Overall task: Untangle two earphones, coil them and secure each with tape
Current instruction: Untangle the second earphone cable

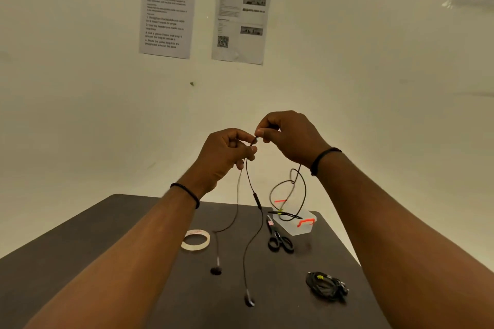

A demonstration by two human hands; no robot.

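I hold a black earphone cable [251,181] up above the dark table [133,248]. My left hand [227,155] pinches the cable where its two earbud strands split. My right hand [288,136] pinches the same cable just beside it, and the rest hangs from that hand in a loose loop [291,189]. Both earbuds [216,270] [249,300] lie on the table. A second earphone [327,286] lies coiled at the right front. The tape roll [195,240] sits left of the hanging strands.
Black-handled scissors [279,239] lie right of the strands. Behind them stands a clear plastic box [295,224] with orange latches, and the cable loop dangles into it. Printed sheets [165,17] hang on the wall behind.
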